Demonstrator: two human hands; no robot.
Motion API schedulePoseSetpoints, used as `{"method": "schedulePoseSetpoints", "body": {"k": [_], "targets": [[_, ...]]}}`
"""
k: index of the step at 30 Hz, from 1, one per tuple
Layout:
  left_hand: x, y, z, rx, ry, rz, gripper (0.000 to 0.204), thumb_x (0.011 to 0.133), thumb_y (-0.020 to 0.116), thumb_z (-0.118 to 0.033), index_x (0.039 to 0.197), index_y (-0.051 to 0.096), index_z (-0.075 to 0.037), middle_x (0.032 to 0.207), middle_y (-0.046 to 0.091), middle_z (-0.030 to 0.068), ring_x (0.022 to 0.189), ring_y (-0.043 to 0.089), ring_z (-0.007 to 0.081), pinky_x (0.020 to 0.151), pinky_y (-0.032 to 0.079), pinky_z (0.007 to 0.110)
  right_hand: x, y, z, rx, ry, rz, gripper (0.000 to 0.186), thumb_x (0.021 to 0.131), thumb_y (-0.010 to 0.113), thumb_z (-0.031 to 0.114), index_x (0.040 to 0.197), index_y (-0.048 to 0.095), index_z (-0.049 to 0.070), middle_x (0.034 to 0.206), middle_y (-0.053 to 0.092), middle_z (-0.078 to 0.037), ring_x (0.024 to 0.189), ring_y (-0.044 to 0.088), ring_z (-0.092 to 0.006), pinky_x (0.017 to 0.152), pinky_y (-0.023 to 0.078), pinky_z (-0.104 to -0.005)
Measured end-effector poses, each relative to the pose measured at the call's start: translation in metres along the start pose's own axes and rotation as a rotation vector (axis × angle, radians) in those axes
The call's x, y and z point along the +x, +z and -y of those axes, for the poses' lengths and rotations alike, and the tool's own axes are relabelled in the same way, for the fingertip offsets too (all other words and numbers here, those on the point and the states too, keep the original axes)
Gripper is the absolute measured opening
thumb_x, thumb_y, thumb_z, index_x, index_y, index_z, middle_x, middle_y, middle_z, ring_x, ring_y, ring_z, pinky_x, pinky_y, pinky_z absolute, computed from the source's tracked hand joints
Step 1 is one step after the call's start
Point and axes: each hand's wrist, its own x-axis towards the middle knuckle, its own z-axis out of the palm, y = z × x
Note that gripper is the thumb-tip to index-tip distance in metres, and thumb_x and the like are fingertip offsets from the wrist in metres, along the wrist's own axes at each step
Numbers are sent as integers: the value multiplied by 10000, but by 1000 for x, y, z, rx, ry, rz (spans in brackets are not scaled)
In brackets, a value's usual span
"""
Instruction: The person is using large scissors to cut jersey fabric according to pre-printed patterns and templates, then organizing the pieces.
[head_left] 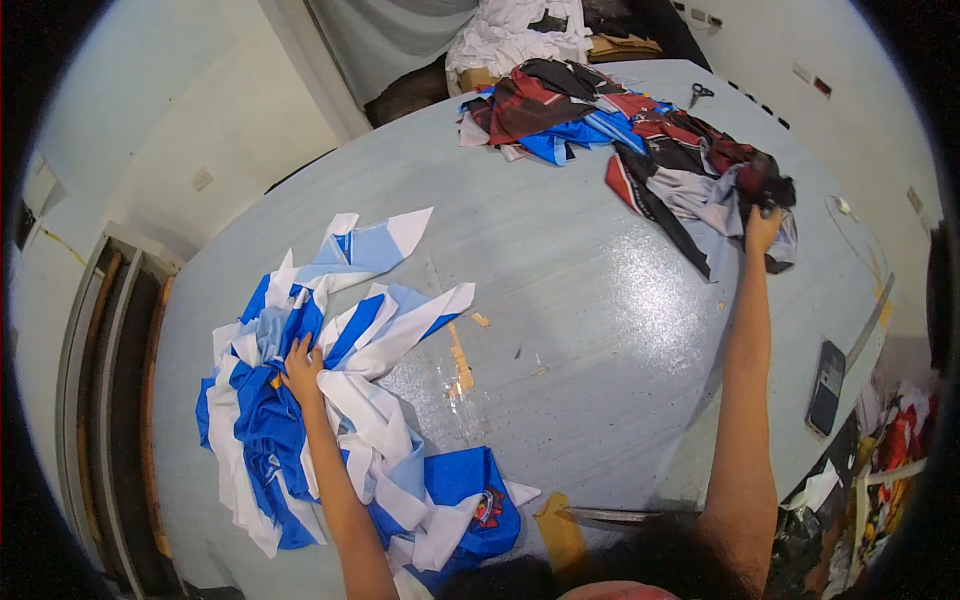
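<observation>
1. The grey table [580, 300] carried everything.
2. A blue-and-white fabric pile [350, 420] lay at its near left.
3. A red, black and grey fabric heap [680, 160] lay at the far right.
4. The left hand [302, 368] rested on the blue-and-white pile, fingers spread.
5. The right hand [763, 228] reached to the heap's near edge, fingers closed on dark cloth.
6. A phone [827, 387] lay near the right edge.
7. Scissors [700, 94] lay beyond the heap.

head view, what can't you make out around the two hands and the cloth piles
- Right hand: fingers sink into the dark red and grey cloth pile, so its grip is hidden.
- Left hand: palm is pressed on the blue and white cloth pile; what lies beneath is covered.
- Scissors: too small for detail.
- Phone: bent near the rim.
</observation>
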Motion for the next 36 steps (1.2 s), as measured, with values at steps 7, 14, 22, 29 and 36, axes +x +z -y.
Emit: {"method": "schedulePoseSetpoints", "body": {"k": [7,14,22,29,36], "targets": [[-4,-2,3,2,-21,-9,381,826,483,-347,1193,525,-255,1307,435,49,1212,373,230,1008,131,548,-50,4,102,-407,-287,508,549,725,570,393,1178,508,91,1272,447,-134,1047,473,-407,932,349,-440],[-9,2,11,-26,6,-30,374,819,487,-353,1174,541,-250,1306,436,48,1212,376,231,1005,126,558,-76,3,139,-293,-427,224,509,780,518,500,1106,551,109,1261,463,-78,1122,451,-331,979,186,-596],[6,3,11,-34,-22,-39,383,819,467,-387,1179,536,-277,1303,443,48,1209,382,244,983,134,595,-96,-13,164,-179,-458,13,308,717,570,253,1002,561,134,1161,501,-69,1155,411,-244,980,138,-598],[12,-33,57,-661,59,401,586,848,379,-546,1289,439,-166,1425,238,107,1310,208,255,1062,126,402,-225,-57,252,281,-671,657,335,747,545,204,1070,526,113,1091,524,-87,1201,357,-339,981,77,-649],[-44,-73,56,-818,-61,837,774,805,424,-612,1375,263,-114,1464,19,107,1345,-21,191,1076,-7,326,-215,-99,233,475,-485,687,340,735,552,140,1069,552,79,980,578,-121,1049,460,-351,939,290,-480]]}}
